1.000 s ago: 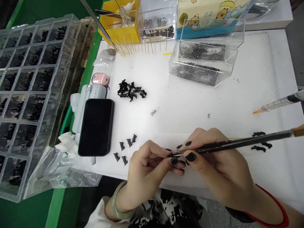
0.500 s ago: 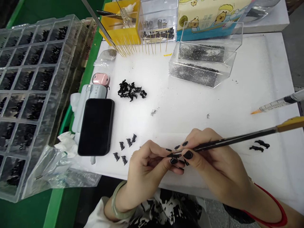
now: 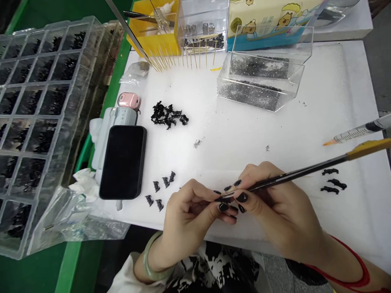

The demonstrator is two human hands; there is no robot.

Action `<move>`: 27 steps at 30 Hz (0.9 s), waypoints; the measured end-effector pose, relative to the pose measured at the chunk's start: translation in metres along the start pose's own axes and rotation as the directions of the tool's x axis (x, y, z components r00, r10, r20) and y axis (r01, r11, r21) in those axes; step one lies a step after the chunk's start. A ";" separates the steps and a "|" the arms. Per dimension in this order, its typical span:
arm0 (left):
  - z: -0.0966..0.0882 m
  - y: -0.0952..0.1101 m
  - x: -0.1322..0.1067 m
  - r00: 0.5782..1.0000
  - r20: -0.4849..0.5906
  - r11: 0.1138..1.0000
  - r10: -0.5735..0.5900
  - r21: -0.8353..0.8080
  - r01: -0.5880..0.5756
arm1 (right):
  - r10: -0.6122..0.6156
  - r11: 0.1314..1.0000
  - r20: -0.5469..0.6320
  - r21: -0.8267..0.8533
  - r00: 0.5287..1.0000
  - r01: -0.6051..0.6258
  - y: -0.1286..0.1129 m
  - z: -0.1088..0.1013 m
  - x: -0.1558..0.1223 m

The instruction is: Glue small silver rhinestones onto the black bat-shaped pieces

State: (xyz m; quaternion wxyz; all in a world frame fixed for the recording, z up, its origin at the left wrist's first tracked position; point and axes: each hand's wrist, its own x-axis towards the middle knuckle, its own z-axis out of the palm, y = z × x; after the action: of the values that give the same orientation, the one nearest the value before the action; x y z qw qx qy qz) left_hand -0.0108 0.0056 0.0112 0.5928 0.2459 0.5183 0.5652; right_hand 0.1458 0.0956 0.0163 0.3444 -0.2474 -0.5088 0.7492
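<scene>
My left hand point(image 3: 191, 221) is closed, pinching a small black piece point(image 3: 224, 200) between thumb and fingertips; the fingers hide most of its shape. A slim black pen-like tool point(image 3: 301, 173) with a mustard-yellow end rests in the closed grip of my right hand point(image 3: 275, 207). Its lower tip meets the small piece, where both hands' fingertips come together. Several small black winged-looking pieces point(image 3: 156, 186) lie left of my left hand. Three longer black pieces point(image 3: 331, 182) lie to the right, beyond the tool.
A pile of black pieces point(image 3: 168, 115) lies behind my hands. Clear trays point(image 3: 249, 95) hold tiny glittering grains. At right is an orange-tipped syringe point(image 3: 351, 135). A black phone point(image 3: 123, 162) lies left, near a compartment box point(image 3: 58, 118) and a plastic bag point(image 3: 88, 226).
The tool's yellow end has shifted slightly left and down, swinging with my right hand. A third long black piece at right, hidden behind the tool before, now shows. My left hand stays almost still.
</scene>
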 end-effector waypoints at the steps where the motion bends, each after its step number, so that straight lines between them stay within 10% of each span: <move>1: 0.000 0.000 0.000 1.000 0.001 1.000 -0.001 -0.010 0.001 | 0.006 1.000 -0.007 0.017 1.000 -0.006 0.000 0.000 0.000; 27: -0.001 0.000 -0.001 1.000 0.011 1.000 -0.005 0.009 0.005 | 0.036 0.999 0.042 0.013 0.998 -0.037 0.001 -0.002 0.000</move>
State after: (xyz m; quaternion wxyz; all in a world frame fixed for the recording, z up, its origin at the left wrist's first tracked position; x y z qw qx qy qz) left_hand -0.0114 0.0049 0.0111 0.5961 0.2501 0.5181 0.5601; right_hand 0.1475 0.0963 0.0145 0.3216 -0.2385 -0.5062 0.7639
